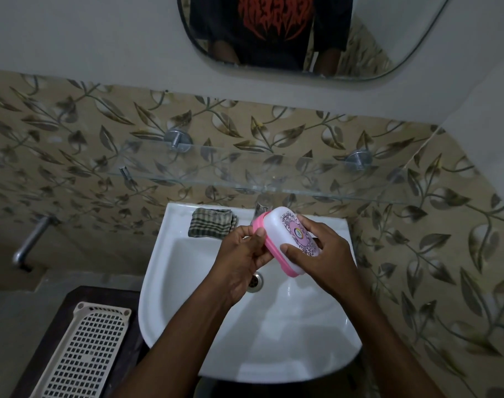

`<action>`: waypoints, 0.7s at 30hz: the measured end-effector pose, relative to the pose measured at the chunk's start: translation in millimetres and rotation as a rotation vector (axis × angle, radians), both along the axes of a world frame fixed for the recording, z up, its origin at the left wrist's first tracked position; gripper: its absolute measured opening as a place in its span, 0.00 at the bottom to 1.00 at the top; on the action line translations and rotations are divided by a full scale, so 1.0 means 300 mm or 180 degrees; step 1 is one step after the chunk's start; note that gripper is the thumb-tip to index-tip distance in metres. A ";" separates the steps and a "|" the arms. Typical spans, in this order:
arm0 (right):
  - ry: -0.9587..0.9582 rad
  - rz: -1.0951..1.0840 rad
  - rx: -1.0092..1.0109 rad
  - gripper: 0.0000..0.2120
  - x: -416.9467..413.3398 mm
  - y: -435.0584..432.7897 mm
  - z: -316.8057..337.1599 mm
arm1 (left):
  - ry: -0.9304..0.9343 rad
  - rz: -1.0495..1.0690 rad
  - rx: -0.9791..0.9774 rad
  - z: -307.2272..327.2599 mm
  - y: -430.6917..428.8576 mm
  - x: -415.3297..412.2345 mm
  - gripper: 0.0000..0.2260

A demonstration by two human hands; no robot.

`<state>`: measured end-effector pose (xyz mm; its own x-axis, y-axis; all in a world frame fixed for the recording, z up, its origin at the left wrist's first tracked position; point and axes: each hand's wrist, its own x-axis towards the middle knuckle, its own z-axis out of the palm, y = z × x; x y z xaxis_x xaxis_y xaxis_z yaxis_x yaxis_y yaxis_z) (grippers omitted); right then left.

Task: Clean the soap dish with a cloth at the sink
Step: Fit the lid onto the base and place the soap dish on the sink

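Note:
A closed soap dish (279,235), with a white lid, a pink base and a patterned pink label on top, is held tilted above the white sink (245,340). My left hand (242,262) grips its left edge, thumb on the pink rim. My right hand (317,254) holds its right side, thumb against the front wall. A folded green checked cloth (212,223) lies on the sink's back ledge, left of the dish, touched by neither hand.
The tap (262,209) stands behind the dish, partly hidden, and the drain (255,281) shows below my left hand. A glass shelf (187,179) spans the wall above. A cream slotted tray (84,351) rests on a dark stand at lower left, near a wall pipe (29,242).

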<state>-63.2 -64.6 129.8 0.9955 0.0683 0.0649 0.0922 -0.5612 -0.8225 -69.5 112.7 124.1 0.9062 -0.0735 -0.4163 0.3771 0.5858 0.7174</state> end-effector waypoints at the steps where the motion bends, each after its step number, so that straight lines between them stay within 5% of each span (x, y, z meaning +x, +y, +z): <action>1: -0.0002 0.0010 -0.0001 0.42 0.000 0.002 0.000 | -0.0001 -0.0031 0.0013 0.000 0.000 -0.002 0.07; 21: -0.0113 0.0039 0.0044 0.40 -0.011 0.016 -0.021 | 0.0121 -0.0248 0.0127 0.022 0.025 -0.004 0.04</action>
<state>-66.6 -59.9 123.6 0.9917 0.0793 0.1013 0.1283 -0.5485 -0.8263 -70.7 120.2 130.8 0.8818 -0.1259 -0.4544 0.4479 0.5248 0.7238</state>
